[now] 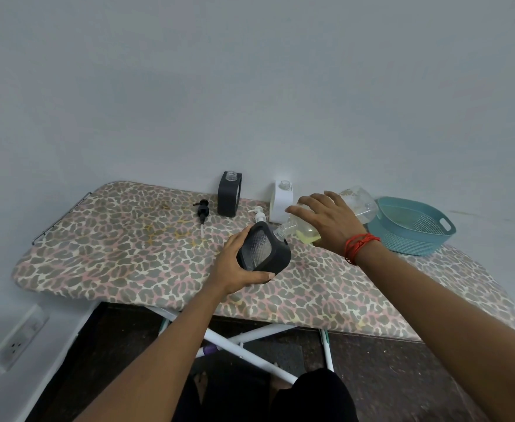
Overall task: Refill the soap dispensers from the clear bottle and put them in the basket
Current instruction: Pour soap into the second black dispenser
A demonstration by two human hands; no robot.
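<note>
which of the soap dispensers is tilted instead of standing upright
The dark dispenser gripped in the left hand, tipped toward the clear bottle; the other dark dispenser and the white one stand upright by the wall.

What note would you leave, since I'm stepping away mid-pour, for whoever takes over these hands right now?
Left hand grips a tilted black soap dispenser with a clear window.
Right hand holds the clear plastic bottle tipped, its neck at that dispenser's mouth; yellowish liquid pools near the neck.
A second black dispenser and a white dispenser stand uncapped by the wall.
The black pump and white pump are off, on the leopard-print board.
The teal plastic basket holds no dispensers.
Left to do: finish filling, refit the pumps, basket all three.
</note>
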